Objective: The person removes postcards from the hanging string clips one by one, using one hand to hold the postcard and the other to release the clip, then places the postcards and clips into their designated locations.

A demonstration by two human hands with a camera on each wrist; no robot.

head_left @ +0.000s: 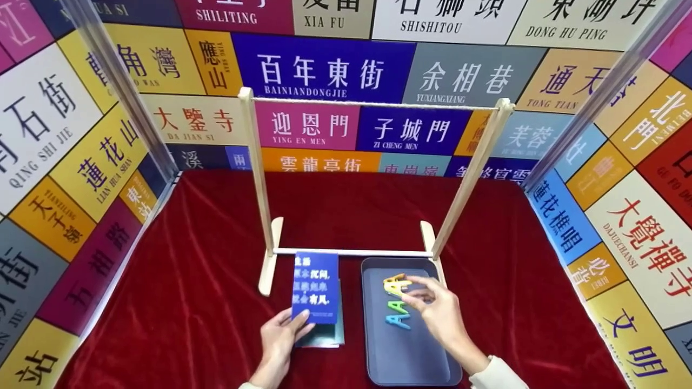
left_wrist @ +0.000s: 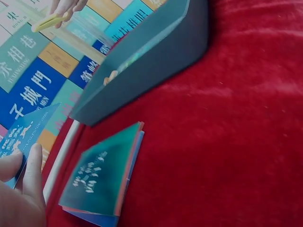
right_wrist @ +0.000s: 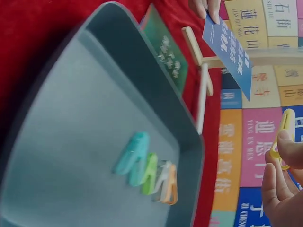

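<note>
My left hand (head_left: pixel 284 335) pinches a blue card (head_left: pixel 319 289) with white Chinese writing by its lower edge, held up over a small stack of cards (left_wrist: pixel 102 175) with a green one on top. Between thumb and fingers, my right hand (head_left: pixel 440 310) pinches a yellow clothespin (right_wrist: pixel 285 127), raised over the tray. Inside the grey tray (head_left: pixel 405 359) lie more clothespins: a blue one (right_wrist: pixel 133 158), a green one (right_wrist: pixel 149 174), a white one (right_wrist: pixel 162 177) and an orange one (right_wrist: pixel 171 185).
Behind the tray stands a wooden frame (head_left: pixel 259 178) with a string (head_left: pixel 378 102) across its top and a white bar (head_left: pixel 351 252) low down. Red cloth (head_left: pixel 205 237) covers the table. Panels with colourful place-name signs (head_left: pixel 324 70) enclose the back and sides.
</note>
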